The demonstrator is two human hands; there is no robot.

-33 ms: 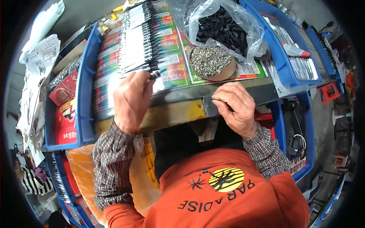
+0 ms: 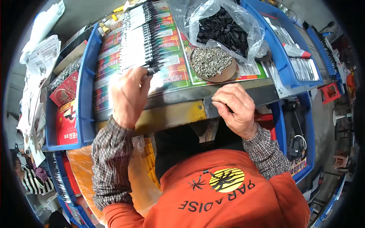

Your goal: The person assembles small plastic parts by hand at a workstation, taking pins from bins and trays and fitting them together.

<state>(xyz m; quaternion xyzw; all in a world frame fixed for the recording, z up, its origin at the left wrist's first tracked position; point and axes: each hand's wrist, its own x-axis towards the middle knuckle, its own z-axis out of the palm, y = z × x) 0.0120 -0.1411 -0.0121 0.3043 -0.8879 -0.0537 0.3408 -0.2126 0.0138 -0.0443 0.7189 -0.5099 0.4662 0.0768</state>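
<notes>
My left hand (image 2: 129, 95) is closed at the near end of a long row of flat, silvery-white pieces with black ends (image 2: 137, 41). From its fingertips sticks a small black-ended piece (image 2: 152, 70), like those in the row; the rest of it is hidden by the hand. My right hand (image 2: 235, 108) hovers at the table's front edge, fingers curled and pinched together; whatever is in them, if anything, is too small to make out. Beyond it lies a round tray (image 2: 225, 76) heaped with small metal fittings (image 2: 209, 60). Behind that, a clear plastic bag (image 2: 258, 41) holds many black parts (image 2: 222, 30).
Colourful printed sheets (image 2: 173, 78) cover the tabletop. Blue bins stand on both sides, the left bin (image 2: 86, 83) with red packets and the right bin (image 2: 283, 72) with flat metal pieces and a red-and-white tube (image 2: 296, 51). An orange bag (image 2: 81, 167) hangs below left.
My left hand has shifted slightly left and away from me, bringing the black-ended piece closer to the row. My right hand stays in place.
</notes>
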